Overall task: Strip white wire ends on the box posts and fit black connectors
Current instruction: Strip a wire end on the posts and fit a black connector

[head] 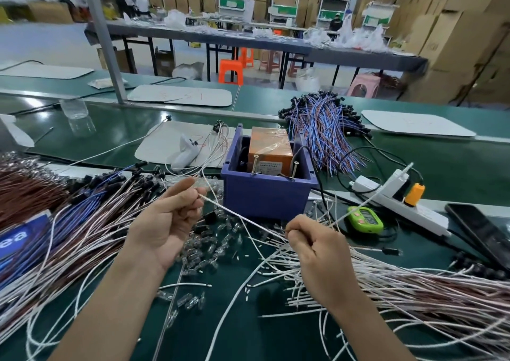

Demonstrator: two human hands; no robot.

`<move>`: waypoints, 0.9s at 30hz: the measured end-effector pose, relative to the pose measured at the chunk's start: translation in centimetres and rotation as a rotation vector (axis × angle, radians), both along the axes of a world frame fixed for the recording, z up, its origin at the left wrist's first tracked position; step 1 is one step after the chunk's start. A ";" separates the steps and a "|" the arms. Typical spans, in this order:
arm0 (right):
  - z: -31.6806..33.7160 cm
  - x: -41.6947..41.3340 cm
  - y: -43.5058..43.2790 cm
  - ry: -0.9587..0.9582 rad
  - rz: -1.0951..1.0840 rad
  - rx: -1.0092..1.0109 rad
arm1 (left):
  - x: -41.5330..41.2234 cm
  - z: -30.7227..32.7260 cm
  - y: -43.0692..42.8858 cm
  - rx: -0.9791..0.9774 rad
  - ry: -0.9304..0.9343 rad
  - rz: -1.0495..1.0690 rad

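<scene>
Bare left hand [162,222], bare right hand [314,243], both forearms uncovered as far as the lower edge of view

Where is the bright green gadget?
In the head view, the bright green plastic gadget lies right of the blue plastic box, beside the white power strip.

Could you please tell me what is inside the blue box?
An orange block wrapped in clear film sits in the blue box, with two metal posts before it and a black cable entering. The floor beneath is hidden.
</scene>
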State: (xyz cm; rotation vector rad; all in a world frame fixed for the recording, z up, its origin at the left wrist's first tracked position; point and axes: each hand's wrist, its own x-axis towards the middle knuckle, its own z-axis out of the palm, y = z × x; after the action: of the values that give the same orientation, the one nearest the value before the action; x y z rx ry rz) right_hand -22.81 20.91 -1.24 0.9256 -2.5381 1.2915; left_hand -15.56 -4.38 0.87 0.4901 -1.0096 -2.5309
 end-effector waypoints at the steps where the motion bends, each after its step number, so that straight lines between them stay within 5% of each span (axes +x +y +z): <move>1: -0.2 0.0 0.0 -0.006 0.020 -0.012 | 0.0 0.0 -0.1 0.002 -0.013 0.021; 8: -1.2 -0.2 -0.1 -0.015 0.069 -0.023 | -0.4 -0.4 -0.4 -0.096 -0.159 0.269; 12: -1.3 -0.9 0.3 -0.096 0.008 -0.195 | -0.1 0.0 -1.2 -0.133 -0.146 0.390; 19: -0.8 -0.5 0.2 -0.142 0.024 -0.323 | -0.5 -0.2 3.6 -0.544 -0.260 -0.047; 22: -0.8 -0.3 0.1 -0.160 0.078 -0.269 | -1.0 -0.5 5.7 -0.454 -0.180 -0.164; 27: -0.6 0.2 0.2 -0.203 0.128 -0.188 | -1.0 -0.8 5.9 -0.318 -0.103 -0.017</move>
State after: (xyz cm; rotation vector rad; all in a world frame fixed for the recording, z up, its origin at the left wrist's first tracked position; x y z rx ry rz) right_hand -22.57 21.12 -1.82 0.9759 -2.4773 1.7094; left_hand -16.58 1.54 0.12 0.5216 -1.4276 -2.3158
